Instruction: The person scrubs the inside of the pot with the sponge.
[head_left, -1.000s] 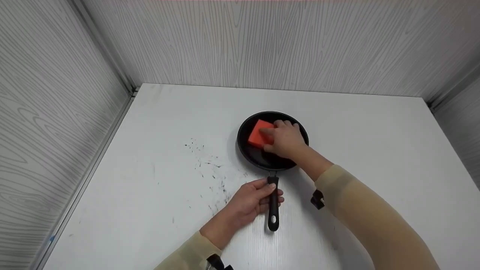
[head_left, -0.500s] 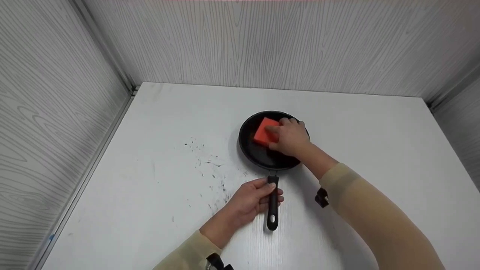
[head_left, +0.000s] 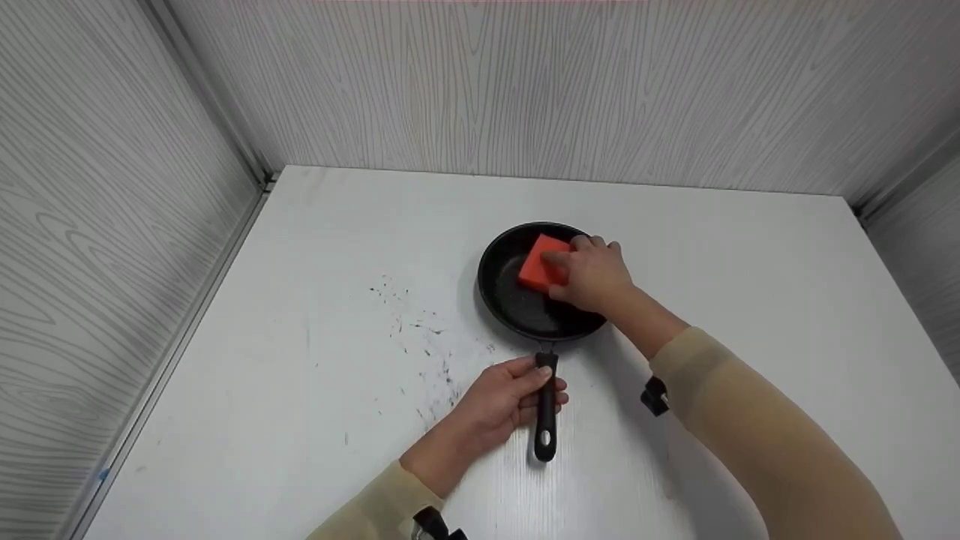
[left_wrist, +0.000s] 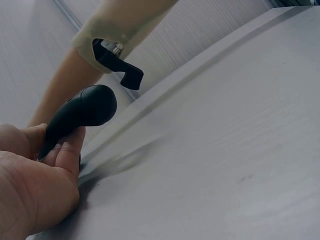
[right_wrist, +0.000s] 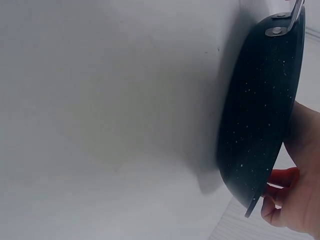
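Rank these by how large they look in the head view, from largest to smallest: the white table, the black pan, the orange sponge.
1. White table, the largest by far.
2. Black pan, counting bowl and handle.
3. Orange sponge, the smallest; the right hand partly covers it.

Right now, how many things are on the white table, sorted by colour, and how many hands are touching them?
Black things: 1, the frying pan, with its handle held by the left hand.
Orange things: 1, the sponge, gripped inside the pan by the right hand.
Hands: 2.
Total: 2 things and 2 hands on the table.
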